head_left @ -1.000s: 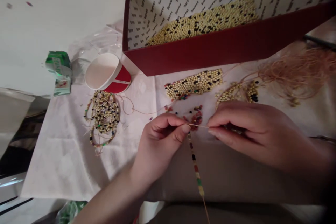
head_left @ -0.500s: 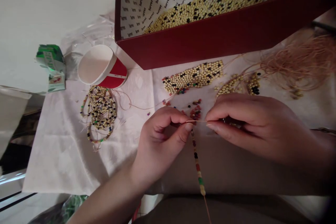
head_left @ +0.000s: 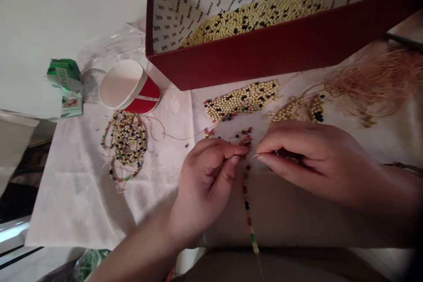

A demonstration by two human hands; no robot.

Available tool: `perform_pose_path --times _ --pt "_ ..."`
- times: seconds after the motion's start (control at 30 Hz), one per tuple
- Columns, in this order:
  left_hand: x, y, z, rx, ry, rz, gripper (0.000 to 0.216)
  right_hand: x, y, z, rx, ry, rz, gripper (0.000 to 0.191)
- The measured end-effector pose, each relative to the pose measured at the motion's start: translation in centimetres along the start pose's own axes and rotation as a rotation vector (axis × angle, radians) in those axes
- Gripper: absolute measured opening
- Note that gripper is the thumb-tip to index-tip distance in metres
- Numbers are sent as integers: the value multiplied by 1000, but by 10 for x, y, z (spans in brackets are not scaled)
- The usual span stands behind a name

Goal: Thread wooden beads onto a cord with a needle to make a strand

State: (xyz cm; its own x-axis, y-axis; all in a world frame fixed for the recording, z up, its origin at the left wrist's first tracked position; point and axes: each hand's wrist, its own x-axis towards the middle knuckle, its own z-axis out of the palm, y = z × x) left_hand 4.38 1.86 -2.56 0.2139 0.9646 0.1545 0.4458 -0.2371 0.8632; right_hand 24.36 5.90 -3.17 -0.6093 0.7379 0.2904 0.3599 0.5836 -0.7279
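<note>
My left hand is closed in a pinch, thumb against forefinger. Whatever lies between those fingertips is too small to make out. Close by on the right, my right hand pinches a thin thread, whose short pale end pokes out toward the left fingertips. Between the hands hangs a bead strand with black, brown, red, green and cream beads, its tail of thread running down past the table edge. Which fingers carry its upper end is unclear. Loose red and dark beads lie just beyond the fingertips.
A dark red box of cream and black beads stands behind. Bead rows lie before it, tangled thread to the right. Leftward are a paper cup, a pile of bead strings and a green packet.
The thread stretched between both hands is no longer taut; only a short end shows at my right fingertips. My left fingers have shifted slightly, and the strand's top has swung a little right.
</note>
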Motion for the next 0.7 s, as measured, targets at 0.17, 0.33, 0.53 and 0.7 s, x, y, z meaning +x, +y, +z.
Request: perform_pose_path --times 0.17,0.33,0.53,0.7 --pt "-1 0 -1 -10 -23 28 18 2 1 2 9 0 -23 13" --pt "-1 -2 2 -11 -39 49 12 3 1 4 21 -14 -13 14" --pt "0 -2 5 -41 -12 17 4 3 -1 4 17 -22 -21 17" --pt "-2 -4 4 -214 27 -105 4 4 0 5 10 -5 10 15"
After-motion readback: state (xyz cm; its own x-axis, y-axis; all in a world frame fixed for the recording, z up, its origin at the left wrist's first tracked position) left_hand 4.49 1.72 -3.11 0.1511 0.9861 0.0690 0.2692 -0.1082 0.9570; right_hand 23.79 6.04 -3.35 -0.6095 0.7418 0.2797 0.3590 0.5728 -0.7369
